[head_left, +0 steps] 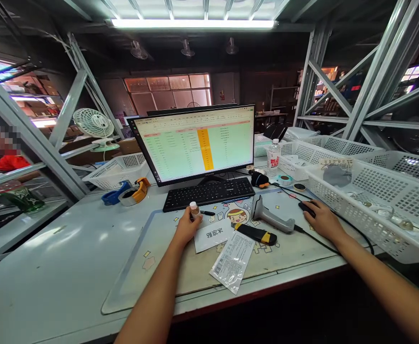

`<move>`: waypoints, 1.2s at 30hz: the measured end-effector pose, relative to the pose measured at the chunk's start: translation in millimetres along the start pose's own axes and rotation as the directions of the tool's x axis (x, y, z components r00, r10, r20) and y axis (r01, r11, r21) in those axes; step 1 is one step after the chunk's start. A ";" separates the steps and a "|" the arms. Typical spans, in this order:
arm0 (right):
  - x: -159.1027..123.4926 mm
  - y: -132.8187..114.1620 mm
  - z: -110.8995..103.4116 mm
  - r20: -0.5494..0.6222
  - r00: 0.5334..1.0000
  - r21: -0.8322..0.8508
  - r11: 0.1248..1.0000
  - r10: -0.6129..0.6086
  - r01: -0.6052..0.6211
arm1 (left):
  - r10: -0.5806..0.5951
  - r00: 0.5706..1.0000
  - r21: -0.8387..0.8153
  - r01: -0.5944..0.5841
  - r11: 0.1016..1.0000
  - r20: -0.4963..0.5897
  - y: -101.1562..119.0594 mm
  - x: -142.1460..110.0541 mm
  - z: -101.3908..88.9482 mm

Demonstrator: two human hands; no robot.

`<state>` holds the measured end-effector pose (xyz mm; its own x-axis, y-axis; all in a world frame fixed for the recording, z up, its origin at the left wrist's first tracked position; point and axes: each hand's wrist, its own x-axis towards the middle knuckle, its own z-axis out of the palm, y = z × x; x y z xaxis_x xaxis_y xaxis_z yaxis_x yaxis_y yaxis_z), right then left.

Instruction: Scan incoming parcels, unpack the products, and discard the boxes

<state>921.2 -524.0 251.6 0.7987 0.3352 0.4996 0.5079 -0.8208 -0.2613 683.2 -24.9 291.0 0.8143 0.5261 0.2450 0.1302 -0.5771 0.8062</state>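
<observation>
My left hand (188, 226) is closed around a small white-capped bottle (194, 208) just in front of the black keyboard (209, 193). My right hand (322, 220) rests over a black computer mouse (307, 209) at the right of the desk mat (138, 282). Between the hands lie a white packet with Chinese print (211, 235), a silvery sachet (233, 262), a black and yellow utility knife (255, 234) and a grey barcode scanner (272, 216). A black pen (208, 213) lies beside the bottle. The monitor (195, 148) displays a spreadsheet with an orange column.
White plastic baskets (377, 191) line the right side, the nearest holding small items. Left of the keyboard stand blue and orange tape dispensers (134, 192). A water bottle (273, 156) stands right of the monitor. A fan (93, 123) and a person in red (12, 163) are at far left.
</observation>
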 end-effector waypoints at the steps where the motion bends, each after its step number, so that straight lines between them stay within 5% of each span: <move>1: 0.1 0.0 -0.1 0.002 1.000 0.005 1.000 -0.002 0.002 | 0.001 1.000 0.002 -0.001 1.000 -0.002 0.1 -0.3 -0.1; 15: 1.1 0.1 -1.9 0.042 0.999 -0.012 1.000 0.003 -0.002 | -0.009 1.000 0.019 0.010 1.000 -0.017 7.9 -1.4 -0.6; 36: 1.5 11.2 9.5 -0.052 0.996 -0.011 0.997 -0.073 0.072 | 0.006 1.000 -0.038 -0.007 0.999 -0.017 -7.2 4.2 2.8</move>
<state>931.2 -528.3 241.6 0.7420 0.3695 0.5593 0.5607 -0.7994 -0.2158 687.2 -20.3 284.7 0.8051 0.5335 0.2593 0.1032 -0.5564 0.8245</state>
